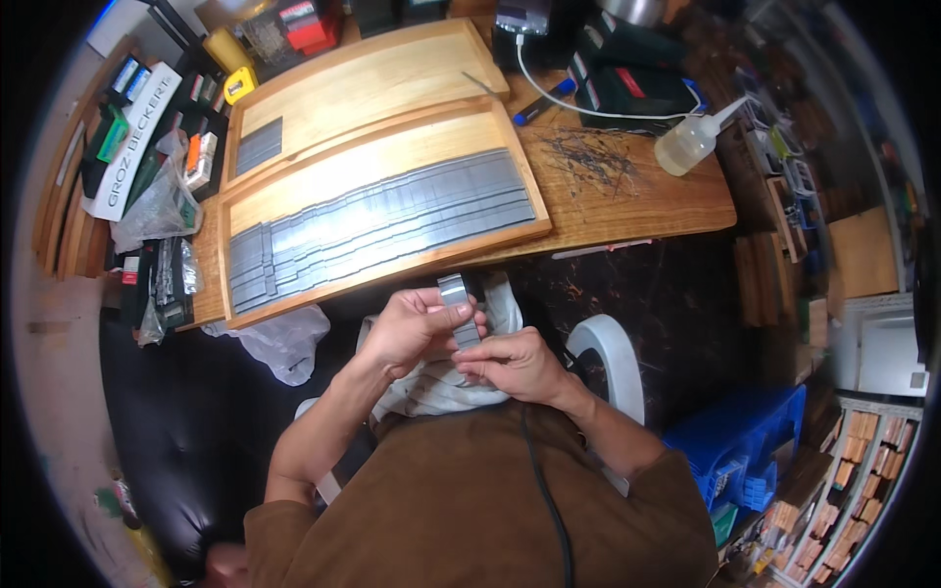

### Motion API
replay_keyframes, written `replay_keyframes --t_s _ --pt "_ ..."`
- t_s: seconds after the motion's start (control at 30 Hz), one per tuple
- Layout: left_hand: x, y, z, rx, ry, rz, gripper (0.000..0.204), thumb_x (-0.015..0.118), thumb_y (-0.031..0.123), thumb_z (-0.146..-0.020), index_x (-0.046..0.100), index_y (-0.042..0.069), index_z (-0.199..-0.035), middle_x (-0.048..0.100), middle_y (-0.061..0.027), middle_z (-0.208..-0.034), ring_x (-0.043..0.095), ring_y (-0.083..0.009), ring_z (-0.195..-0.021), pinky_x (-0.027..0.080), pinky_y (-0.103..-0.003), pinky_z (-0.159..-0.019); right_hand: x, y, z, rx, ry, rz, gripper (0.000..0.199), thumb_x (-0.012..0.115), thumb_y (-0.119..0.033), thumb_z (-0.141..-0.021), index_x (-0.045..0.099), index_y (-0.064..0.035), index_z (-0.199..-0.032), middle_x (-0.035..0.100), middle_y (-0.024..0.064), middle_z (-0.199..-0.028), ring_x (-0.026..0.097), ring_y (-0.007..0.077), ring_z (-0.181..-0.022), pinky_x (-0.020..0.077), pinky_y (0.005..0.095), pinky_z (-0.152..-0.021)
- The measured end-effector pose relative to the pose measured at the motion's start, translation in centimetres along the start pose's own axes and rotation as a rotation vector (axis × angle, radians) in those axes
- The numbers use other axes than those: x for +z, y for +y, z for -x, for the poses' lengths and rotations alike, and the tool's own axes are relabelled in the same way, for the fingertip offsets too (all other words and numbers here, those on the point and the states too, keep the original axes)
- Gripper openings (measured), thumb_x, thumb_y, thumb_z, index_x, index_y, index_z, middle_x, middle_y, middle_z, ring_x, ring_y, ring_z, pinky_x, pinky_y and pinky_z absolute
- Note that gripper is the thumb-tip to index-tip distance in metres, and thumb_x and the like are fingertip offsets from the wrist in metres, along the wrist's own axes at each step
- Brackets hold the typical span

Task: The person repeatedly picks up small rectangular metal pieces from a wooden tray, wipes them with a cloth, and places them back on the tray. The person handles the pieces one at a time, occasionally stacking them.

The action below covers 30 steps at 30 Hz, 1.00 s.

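Above my lap, my left hand (404, 331) grips a short, flat bundle of thin grey metal strips (454, 292), with the thumb pressed across its face. My right hand (524, 367) pinches the bundle's lower end between thumb and fingers. Just beyond my hands, a shallow wooden tray (540, 208) lies on the table's near edge. Long overlapping rows of similar grey strips (392, 220) fill much of it. Behind, a second wooden tray (382, 73) carries a small grey block of strips (260, 146) at its left end. The strips' exact kind is too small to make out.
On the wooden table's right lie a scatter of dark thin pieces (593, 162), a blue marker (544, 101) and a squeeze bottle (683, 147). Boxes and a plastic bag (162, 206) crowd the left. A blue bin (740, 431) and a white chair armrest (613, 358) are at my right.
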<state>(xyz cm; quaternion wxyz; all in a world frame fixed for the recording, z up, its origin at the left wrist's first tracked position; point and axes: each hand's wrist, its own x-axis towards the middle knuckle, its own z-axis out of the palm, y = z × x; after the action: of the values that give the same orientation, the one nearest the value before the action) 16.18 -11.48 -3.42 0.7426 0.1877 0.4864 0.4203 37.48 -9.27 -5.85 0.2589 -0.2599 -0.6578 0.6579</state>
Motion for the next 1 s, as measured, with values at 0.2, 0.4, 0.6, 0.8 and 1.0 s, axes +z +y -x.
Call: replay_keyframes --t_s 0.2,0.4,0.6,0.8,1.0 --pt "0.4 -0.4 0.8 0.053 0.008 -0.024 0.024 0.076 0.011 -0.096 0.072 0.000 -0.116 0.078 -0.0136 -0.103 0.077 -0.0206 -0.093 0.061 -0.026 -0.069 -0.6 0.4 0.1 -0.113 -0.053 0.035 0.017 0.077 0.004 -0.089 0.079 0.0022 -0.106 0.081 0.0123 -0.090 0.078 0.0154 -0.081 0.0628 0.0262 -0.071" --pt "2.1 1.2 4.7 0.381 0.098 -0.065 0.015 0.071 0.001 -0.098 0.073 -0.004 -0.112 0.078 -0.0169 -0.102 0.075 -0.0191 -0.091 0.062 -0.033 -0.079 -2.3 -3.1 -2.3 -0.309 -0.277 0.258 0.017 0.083 -0.009 -0.087 0.078 -0.0027 -0.102 0.075 0.0129 -0.091 0.076 0.0227 -0.081 0.0597 0.0314 -0.070" --pt "0.7 11.3 3.6 1.187 0.442 -1.101 0.026 0.073 0.008 -0.097 0.074 0.007 -0.123 0.078 -0.0107 -0.096 0.074 -0.0127 -0.085 0.060 -0.028 -0.073 -3.7 -15.1 -15.1 -0.533 0.005 0.553 0.030 0.089 -0.013 -0.082 0.079 -0.0024 -0.108 0.063 0.0082 -0.096 0.061 0.0161 -0.076 0.0537 0.0294 -0.068" --pt "-4.1 15.9 -2.9 1.084 0.283 -0.802 0.022 0.066 0.013 -0.103 0.075 0.007 -0.122 0.079 -0.0077 -0.101 0.071 -0.0129 -0.092 0.057 -0.030 -0.083 -4.1 -12.9 -25.0 -0.558 -0.068 0.291 0.021 0.082 -0.001 -0.086 0.081 -0.0014 -0.107 0.066 0.0060 -0.095 0.064 0.0111 -0.079 0.0530 0.0247 -0.067" --pt "-7.2 16.0 -5.8 0.774 0.199 -0.656 0.025 0.066 0.004 -0.102 0.074 0.000 -0.125 0.077 -0.0022 -0.103 0.067 -0.0068 -0.095 0.056 -0.024 -0.086 -4.2 -9.4 -27.2 -0.460 -0.044 0.216 0.016 0.080 0.000 -0.086 0.081 -0.0005 -0.102 0.066 0.0045 -0.090 0.064 0.0110 -0.078 0.0538 0.0250 -0.070"
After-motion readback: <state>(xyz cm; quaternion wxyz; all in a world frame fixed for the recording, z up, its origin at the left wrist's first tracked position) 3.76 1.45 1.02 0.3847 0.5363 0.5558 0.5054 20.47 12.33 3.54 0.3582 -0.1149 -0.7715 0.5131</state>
